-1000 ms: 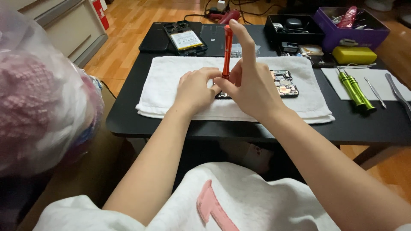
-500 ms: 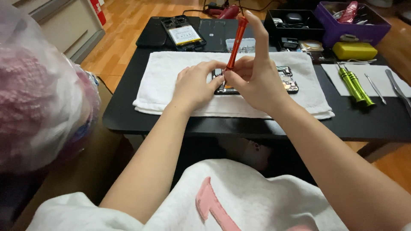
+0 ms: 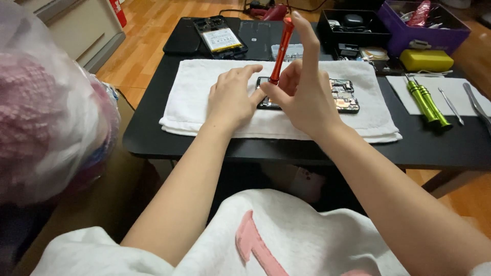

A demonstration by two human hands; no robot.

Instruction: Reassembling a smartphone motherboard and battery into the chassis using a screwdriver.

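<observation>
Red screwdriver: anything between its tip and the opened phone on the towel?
Nothing visible. The right hand holds the screwdriver upright, tip down at the phone; the left hand rests beside it on the phone's edge.

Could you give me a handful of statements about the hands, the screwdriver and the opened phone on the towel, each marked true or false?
1. The right hand holds a red screwdriver upright over the opened phone. True.
2. The left hand rests on the bare black table. False: it lies on the white towel, at the phone's left end.
3. Two green screwdrivers lie to the right of the towel. True.
4. The yellow case sits inside the purple box. False: it lies on the table in front of that box.
5. The opened phone lies on the wooden floor. False: it lies on the towel.
</observation>
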